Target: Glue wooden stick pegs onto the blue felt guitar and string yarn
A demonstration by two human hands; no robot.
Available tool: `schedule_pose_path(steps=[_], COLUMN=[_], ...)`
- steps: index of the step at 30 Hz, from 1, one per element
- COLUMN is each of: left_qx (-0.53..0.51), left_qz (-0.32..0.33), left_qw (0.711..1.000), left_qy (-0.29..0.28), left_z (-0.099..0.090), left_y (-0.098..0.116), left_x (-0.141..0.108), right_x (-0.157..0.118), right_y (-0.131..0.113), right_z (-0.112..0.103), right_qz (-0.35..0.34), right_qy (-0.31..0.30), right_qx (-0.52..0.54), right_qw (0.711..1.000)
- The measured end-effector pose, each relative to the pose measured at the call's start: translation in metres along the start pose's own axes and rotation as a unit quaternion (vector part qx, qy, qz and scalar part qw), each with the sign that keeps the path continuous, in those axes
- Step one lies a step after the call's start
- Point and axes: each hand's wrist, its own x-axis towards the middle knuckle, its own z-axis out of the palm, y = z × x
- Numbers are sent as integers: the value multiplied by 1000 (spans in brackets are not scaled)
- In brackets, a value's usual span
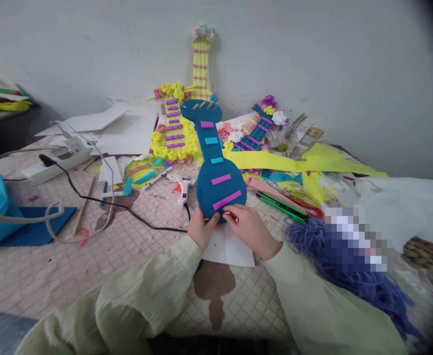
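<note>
Two arms in pale green sleeves (142,281) reach in from the bottom over a table (101,276) with a quilted, diamond-patterned cover, where one dark brown patch (215,291) shows between them. To the right lies one loose heap of blue-violet yarn (352,276), partly blurred out. At the centre, one white sheet (233,251) lies under the two bare hands. The left hand (201,229) has its grip closed on the bottom edge of one blue guitar cutout (219,180), thumb in front; the right hand (251,227) has its fingertips drawn together at the lower right edge, and whether that grip pinches the edge or something small cannot be told. The cutout stands tilted up, facing the wearer, and bears five strips: three purple (226,199) and two light blue (212,141); a few short wooden pegs cross its head. Just left of it sits one white glue gun (184,191); to its right, a green cutter (283,207). Farther left are one thin wooden stick (84,206) and one white power strip (55,165) with cables. Beyond, among paper scraps, are three decorated guitars: one tall yellow one (201,71) against the wall (323,64), one edged with yellow flowers (174,129), and one blue one with flowers (257,132) at right.
</note>
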Motion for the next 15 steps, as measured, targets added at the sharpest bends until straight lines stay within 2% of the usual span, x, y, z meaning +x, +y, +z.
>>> schedule_pose_path(steps=[4, 8, 15], left_qx=[-40, -48, -84], left_qz=[-32, -41, -94], left_qw=[999, 998, 991], left_qy=[-3, 17, 40], left_z=[4, 7, 7], left_y=[5, 10, 15], left_x=[-2, -3, -4], right_x=[-4, -10, -17], right_y=[7, 8, 3], right_z=[0, 2, 14], right_qz=[24, 0, -27], right_qy=[36, 54, 100], right_qx=[57, 51, 84], right_qw=[997, 997, 991])
